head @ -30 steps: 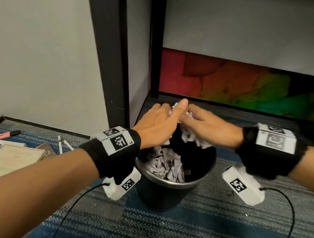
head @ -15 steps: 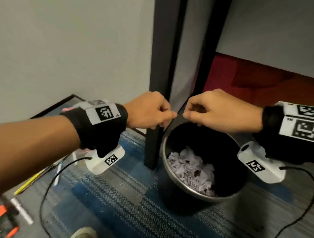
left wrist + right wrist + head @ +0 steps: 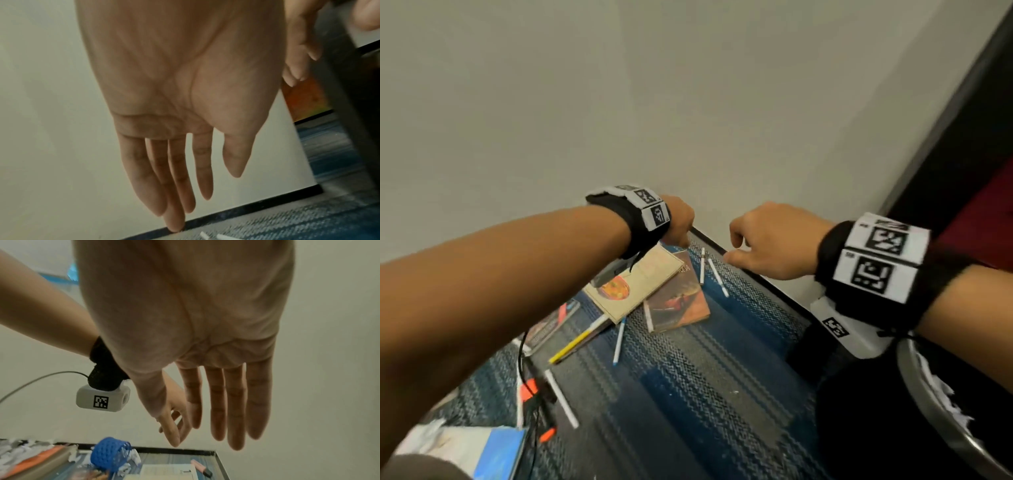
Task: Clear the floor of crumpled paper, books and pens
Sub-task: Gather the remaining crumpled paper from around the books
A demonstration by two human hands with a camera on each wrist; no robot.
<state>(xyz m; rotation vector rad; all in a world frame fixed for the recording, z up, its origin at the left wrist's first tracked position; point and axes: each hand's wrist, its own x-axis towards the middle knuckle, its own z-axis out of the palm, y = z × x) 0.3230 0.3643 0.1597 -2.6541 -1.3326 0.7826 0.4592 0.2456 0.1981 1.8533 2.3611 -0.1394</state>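
Nearest, at the right edge, the bin [image 3: 941,428] holds crumpled paper [image 3: 941,394], so that part looks handled. Further out, both the left hand [image 3: 174,113] and right hand [image 3: 185,337] hang over the carpet with fingers [image 3: 202,170] released and straight, holding nothing, probably ready to gather. Beyond them the books [image 3: 640,284] and pens [image 3: 717,277] lie by the wall; no title is legible.

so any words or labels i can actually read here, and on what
Nothing reads whole.
Brown book: a few letters by its upper edge, too blurred to read.
Tan book: cover print, blurred.
Right wristband: black-and-white square codes, no words.
White page: print too small.
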